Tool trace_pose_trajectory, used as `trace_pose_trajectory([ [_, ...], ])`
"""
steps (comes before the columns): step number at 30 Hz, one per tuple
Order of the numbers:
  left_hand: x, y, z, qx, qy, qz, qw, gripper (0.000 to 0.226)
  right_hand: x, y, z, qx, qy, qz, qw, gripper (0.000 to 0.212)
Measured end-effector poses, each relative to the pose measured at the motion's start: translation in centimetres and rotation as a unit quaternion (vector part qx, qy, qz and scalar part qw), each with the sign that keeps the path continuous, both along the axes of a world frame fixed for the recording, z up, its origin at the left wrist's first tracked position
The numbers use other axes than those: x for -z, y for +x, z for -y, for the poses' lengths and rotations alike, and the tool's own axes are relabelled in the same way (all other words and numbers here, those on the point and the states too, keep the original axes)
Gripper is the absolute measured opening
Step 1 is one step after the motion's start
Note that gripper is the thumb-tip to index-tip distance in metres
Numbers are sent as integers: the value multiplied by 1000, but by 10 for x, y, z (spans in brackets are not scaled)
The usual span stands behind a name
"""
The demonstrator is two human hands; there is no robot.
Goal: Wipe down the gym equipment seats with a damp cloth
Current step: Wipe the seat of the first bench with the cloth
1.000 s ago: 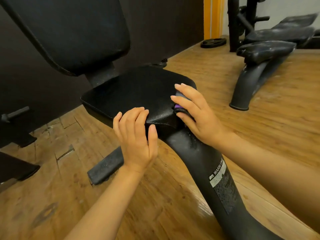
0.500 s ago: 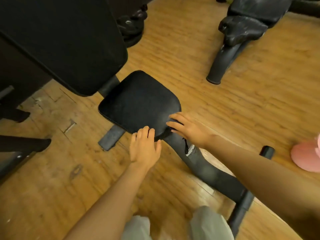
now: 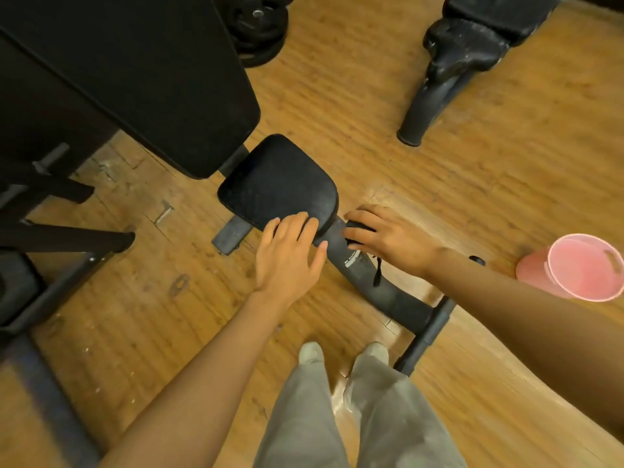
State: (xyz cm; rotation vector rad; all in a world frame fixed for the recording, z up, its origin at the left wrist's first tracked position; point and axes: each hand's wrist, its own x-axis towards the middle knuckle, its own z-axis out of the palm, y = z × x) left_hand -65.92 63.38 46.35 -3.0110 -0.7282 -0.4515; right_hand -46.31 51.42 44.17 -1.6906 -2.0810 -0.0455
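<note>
we find one piece of writing only: a small label (image 3: 352, 259) with a white band on the black frame tube (image 3: 378, 285) below the seat pad. its letters are blurred and partly hidden, and we cannot read a whole word from it. we see no readable brand, number or sign on anything else in view.

Seat pad (image 3: 278, 185): black, textured vinyl, rounded corners, roughly flat, centre of frame, just below the large black backrest (image 3: 145, 72) filling the upper left. Near edge partly covered by a hand.

Cloth (image 3: 359, 228): dark, bunched, mostly hidden under fingers right of centre, pressed against the black frame tube just beside the seat's near-right corner. A dark strand (image 3: 377, 273) hangs below it; colour otherwise unclear.

Second bench's seat (image 3: 467, 45): black, worn, upper right.
</note>
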Motion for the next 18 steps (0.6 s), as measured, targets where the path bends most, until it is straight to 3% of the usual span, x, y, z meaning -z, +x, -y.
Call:
trace_pose_trajectory([
  [11, -16, 25, -6, 54, 14, 15, 998, 47, -39, 29, 10, 3, 14, 57, 998, 43],
  [18, -16, 62, -45, 72, 15, 48, 996, 47, -50, 59, -31, 15, -10, 69, 997, 35],
])
